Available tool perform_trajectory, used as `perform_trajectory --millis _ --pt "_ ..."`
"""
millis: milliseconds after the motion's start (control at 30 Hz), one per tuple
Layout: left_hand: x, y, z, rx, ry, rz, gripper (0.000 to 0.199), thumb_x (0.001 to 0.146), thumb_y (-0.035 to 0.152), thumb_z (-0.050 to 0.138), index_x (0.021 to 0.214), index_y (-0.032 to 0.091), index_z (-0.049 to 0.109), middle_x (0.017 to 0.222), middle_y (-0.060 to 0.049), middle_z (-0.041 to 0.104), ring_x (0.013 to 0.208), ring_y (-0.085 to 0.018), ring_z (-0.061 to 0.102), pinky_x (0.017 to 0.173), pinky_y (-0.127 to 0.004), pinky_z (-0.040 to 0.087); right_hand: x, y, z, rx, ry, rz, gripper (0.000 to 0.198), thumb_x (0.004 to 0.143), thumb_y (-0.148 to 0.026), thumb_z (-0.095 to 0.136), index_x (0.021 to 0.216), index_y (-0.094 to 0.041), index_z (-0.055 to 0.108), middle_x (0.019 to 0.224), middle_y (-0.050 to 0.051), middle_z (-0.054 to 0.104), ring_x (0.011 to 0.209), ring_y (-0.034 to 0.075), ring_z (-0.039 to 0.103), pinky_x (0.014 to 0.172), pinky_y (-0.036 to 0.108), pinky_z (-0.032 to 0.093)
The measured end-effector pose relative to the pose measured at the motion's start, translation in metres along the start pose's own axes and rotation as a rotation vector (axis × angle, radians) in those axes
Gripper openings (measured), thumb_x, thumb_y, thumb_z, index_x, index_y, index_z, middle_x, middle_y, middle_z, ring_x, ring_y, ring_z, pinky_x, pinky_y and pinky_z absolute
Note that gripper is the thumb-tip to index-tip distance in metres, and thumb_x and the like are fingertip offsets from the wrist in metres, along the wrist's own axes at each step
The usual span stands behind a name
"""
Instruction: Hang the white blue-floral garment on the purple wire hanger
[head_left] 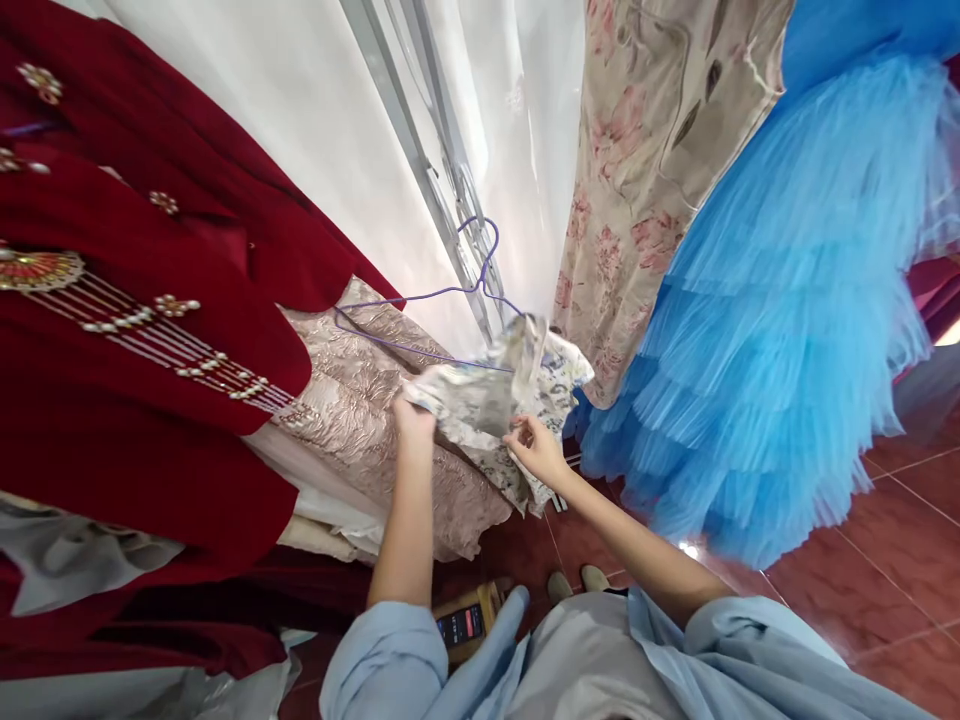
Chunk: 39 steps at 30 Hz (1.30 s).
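A white garment with a blue floral print (469,400) hangs from the right side of a thin purple wire hanger (431,293). The hanger's hook is on a grey metal rack (442,190). My left hand (414,412) is closed on the garment's left edge, with its fingertips hidden behind the cloth. Lower on the right, my right hand (534,447) pinches the cloth near its middle, fingers curled. The garment is partly blurred. The hanger's left arm carries no part of it.
Left of me hang a dark red velvet garment with beadwork (247,290) and a pink brocade garment (360,410). On the right are a beige floral dress (630,200) and a blue tiered tulle dress (720,330). A phone (461,625) lies low, above the red tiled floor (847,560).
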<state>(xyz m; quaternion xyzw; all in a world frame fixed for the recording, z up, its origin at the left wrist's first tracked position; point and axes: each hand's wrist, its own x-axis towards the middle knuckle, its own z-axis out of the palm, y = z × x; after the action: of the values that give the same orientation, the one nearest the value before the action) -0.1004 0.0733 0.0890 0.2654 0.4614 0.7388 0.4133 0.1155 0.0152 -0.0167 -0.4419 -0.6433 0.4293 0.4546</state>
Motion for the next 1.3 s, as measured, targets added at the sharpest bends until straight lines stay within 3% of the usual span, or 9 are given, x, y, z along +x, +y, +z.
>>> perform_trajectory --millis 100,267,400,500,600,867,1033,1133,1300 --pt "-0.044 -0.043 0.024 0.066 -0.110 0.051 0.018 0.085 0.035 0.067 0.083 0.018 0.060 0.075 -0.001 0.062 0.071 -0.014 0.062 0.076 -0.026 0.051 0.013 -0.018 0.000 0.037 -0.082 -0.177 0.063 0.072 -0.039 0.073 0.128 -0.016 0.054 0.120 0.014 0.065 0.102 0.027 0.061 0.090 0.038 0.049" --pt "-0.095 -0.060 0.044 0.594 -0.633 0.346 0.039 0.093 0.056 0.057 0.094 0.018 0.069 0.096 -0.008 0.067 0.097 -0.022 0.061 0.095 -0.033 0.047 0.019 -0.034 -0.033 0.087 -0.351 -0.123 0.017 0.083 -0.032 0.053 0.082 -0.016 0.058 0.074 0.001 0.057 0.071 0.016 0.050 0.069 0.029 0.045" --pt "-0.119 -0.069 0.038 0.519 -0.891 -0.016 0.062 0.079 0.075 0.063 0.102 0.018 0.070 0.104 -0.011 0.069 0.101 -0.026 0.061 0.097 -0.037 0.047 0.011 -0.059 -0.094 0.081 -0.453 -0.123 0.027 0.088 -0.033 0.049 0.067 -0.017 0.051 0.064 -0.003 0.048 0.063 0.012 0.041 0.061 0.024 0.037" --pt "-0.134 -0.081 0.023 0.493 -1.015 -0.333 0.058 0.068 0.067 0.079 0.097 0.017 0.071 0.097 -0.009 0.071 0.092 -0.026 0.062 0.088 -0.035 0.048 0.007 -0.084 -0.139 0.043 -0.376 -0.129 0.025 0.087 -0.032 0.052 0.068 -0.016 0.058 0.065 -0.002 0.050 0.061 0.012 0.043 0.059 0.024 0.036" --pt "-0.131 -0.077 0.004 0.548 -0.958 -0.346 0.050 0.067 0.057 0.084 0.091 0.015 0.071 0.090 -0.007 0.069 0.084 -0.023 0.060 0.080 -0.033 0.048 0.003 -0.098 -0.172 0.013 -0.266 -0.105 0.026 0.082 -0.036 0.060 0.067 -0.015 0.063 0.062 -0.002 0.052 0.058 0.012 0.044 0.056 0.023 0.035" --pt "-0.081 -0.011 -0.030 0.853 -0.884 -0.031 0.028 0.078 0.041 0.072 0.066 0.016 0.068 0.068 -0.003 0.063 0.070 -0.019 0.055 0.067 -0.028 0.042 -0.006 -0.093 -0.217 0.175 0.091 -0.043 0.023 0.062 -0.038 0.078 0.061 -0.018 0.068 0.062 0.002 0.065 0.056 0.016 0.056 0.051 0.025 0.044" --pt "-0.090 0.036 -0.043 0.735 -0.530 0.358 0.015 0.076 0.035 0.074 0.073 0.020 0.074 0.074 -0.004 0.069 0.073 -0.021 0.063 0.070 -0.031 0.050 -0.005 -0.084 -0.240 0.243 0.296 -0.018 0.019 0.058 -0.034 0.081 0.064 -0.019 0.070 0.061 0.003 0.067 0.050 0.017 0.057 0.046 0.027 0.045" --pt "-0.097 0.059 -0.023 0.489 -0.436 0.480 0.029 0.078 0.047 0.075 0.068 0.021 0.069 0.085 -0.006 0.068 0.086 -0.023 0.066 0.079 -0.033 0.055 -0.003 -0.081 -0.244 0.250 0.300 -0.013 0.019 0.060 -0.035 0.081 0.066 -0.019 0.071 0.062 0.004 0.068 0.051 0.019 0.059 0.047 0.030 0.047" --pt "-0.075 0.055 0.051 0.259 -0.441 0.229 0.036 0.077 0.052 0.078 0.082 0.019 0.067 0.120 -0.010 0.066 0.106 -0.025 0.067 0.086 -0.032 0.056 0.009 -0.067 -0.240 0.283 0.374 -0.024 0.020 0.067 -0.038 0.080 0.073 -0.020 0.073 0.067 0.003 0.069 0.055 0.019 0.062 0.050 0.030 0.049"
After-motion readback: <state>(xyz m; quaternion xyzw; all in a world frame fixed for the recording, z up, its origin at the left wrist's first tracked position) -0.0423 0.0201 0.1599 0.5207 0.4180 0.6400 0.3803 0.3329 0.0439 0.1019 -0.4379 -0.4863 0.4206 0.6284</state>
